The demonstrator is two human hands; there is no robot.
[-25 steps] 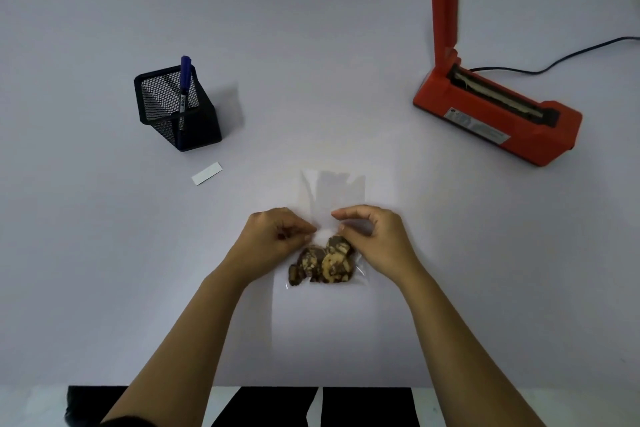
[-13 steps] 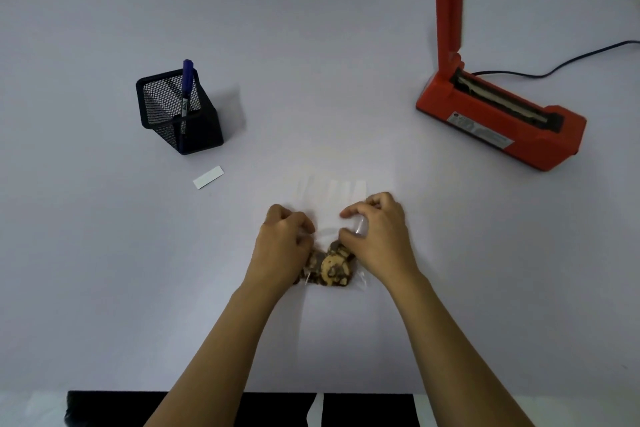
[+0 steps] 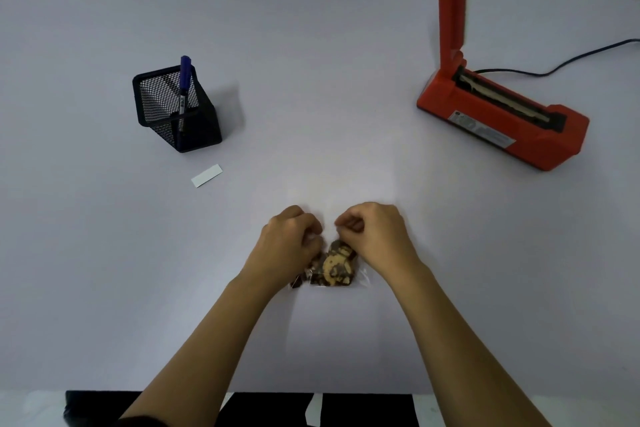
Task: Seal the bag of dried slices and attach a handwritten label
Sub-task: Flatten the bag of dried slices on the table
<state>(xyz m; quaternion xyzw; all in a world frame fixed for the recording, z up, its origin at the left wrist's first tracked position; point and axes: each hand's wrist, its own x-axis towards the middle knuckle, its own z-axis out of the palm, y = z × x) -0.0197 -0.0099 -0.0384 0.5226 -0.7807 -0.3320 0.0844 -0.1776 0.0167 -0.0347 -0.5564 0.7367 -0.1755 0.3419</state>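
A small clear bag (image 3: 362, 280) of brown dried slices (image 3: 334, 269) lies on the pale table near its front edge. My left hand (image 3: 289, 241) and my right hand (image 3: 375, 234) are both curled over the bag's upper part, fingers pinched on the plastic above the slices. The bag's open top is hidden under my fingers. A blank white label (image 3: 206, 175) lies flat to the left. A blue marker (image 3: 184, 83) stands in a black mesh holder (image 3: 175, 107) behind it. An orange heat sealer (image 3: 502, 118) stands at the back right, its arm raised.
The sealer's black cord (image 3: 568, 61) trails off to the right edge. The table (image 3: 104, 253) has a front edge (image 3: 173, 392) close to my body, with dark floor below it.
The flat, clear upper part of the bag, visible above my fingers before, has been gathered or folded down under both hands. My hands have closed into fists over it.
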